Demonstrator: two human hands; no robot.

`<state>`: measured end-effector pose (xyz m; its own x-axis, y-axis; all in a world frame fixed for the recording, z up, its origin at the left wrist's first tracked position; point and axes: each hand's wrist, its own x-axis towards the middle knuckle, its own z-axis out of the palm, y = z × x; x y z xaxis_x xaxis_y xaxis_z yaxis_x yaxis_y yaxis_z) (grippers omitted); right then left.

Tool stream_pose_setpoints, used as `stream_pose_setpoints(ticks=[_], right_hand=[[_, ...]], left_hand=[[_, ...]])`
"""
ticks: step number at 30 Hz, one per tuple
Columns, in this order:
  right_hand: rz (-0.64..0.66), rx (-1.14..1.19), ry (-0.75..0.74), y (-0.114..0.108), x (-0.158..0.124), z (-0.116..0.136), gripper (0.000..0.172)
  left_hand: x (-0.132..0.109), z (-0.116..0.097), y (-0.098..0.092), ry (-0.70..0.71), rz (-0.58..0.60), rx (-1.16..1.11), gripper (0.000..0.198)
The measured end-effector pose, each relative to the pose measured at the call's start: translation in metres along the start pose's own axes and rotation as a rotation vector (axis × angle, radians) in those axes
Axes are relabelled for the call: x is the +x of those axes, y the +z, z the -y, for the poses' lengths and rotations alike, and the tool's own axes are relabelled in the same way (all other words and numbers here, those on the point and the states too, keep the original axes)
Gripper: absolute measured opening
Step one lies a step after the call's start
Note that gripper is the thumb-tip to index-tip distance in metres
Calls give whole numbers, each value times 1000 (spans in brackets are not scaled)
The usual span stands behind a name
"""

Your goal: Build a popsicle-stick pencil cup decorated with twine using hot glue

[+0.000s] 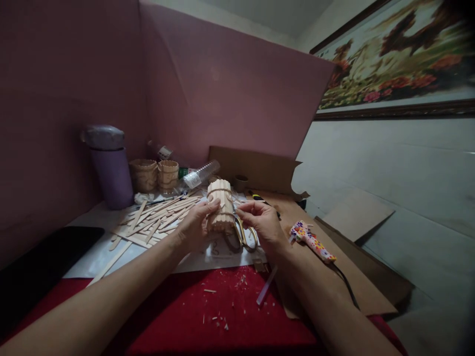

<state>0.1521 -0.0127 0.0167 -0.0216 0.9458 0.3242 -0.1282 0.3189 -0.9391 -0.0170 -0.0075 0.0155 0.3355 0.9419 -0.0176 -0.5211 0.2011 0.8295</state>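
Observation:
My left hand (196, 222) is wrapped around a small cup made of wooden craft sticks (219, 202), holding it over the table. Two bands of twine (218, 191) circle the cup, one near its top and one lower down. At the cup's right side, my right hand (261, 220) is closed in a pinch where the lower twine runs towards the fingertips. A pair of scissors (241, 237) with gold-coloured handles lies just below the hands, its blades partly hidden. Loose craft sticks (159, 220) are heaped left of the cup.
A flower-patterned hot glue gun (311, 241) rests on cardboard (345, 272) at right, near a clear glue stick (266, 287). Behind stand two finished-looking stick cups (168, 175), a purple tumbler (111, 173) and a plastic bottle (202, 174). Wood scraps dot the red cloth (178, 316).

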Motion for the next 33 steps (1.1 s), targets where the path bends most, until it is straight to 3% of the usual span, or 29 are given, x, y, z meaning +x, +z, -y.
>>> stream_pose_setpoints(ticks=[4, 7, 10, 13, 20, 33], right_hand=[[-42, -106, -84, 0, -9, -2, 19], [-105, -316, -338, -1, -16, -4, 5], [-114, -531, -602, -2, -20, -5, 15], [-94, -612, -734, -3, -21, -7, 18], [-83, -651, -805, 0, -21, -10, 17], [-74, -724, -839, -1, -21, -12, 20]], left_hand=[[0, 3, -1, -3, 30, 7, 34], [-1, 5, 1, 17, 39, 1, 34], [-2, 7, 2, 5, 60, -2, 32], [-1, 9, 3, 5, 92, -10, 33], [-4, 10, 4, -6, 99, -16, 24], [-4, 11, 4, -15, 123, -49, 33]])
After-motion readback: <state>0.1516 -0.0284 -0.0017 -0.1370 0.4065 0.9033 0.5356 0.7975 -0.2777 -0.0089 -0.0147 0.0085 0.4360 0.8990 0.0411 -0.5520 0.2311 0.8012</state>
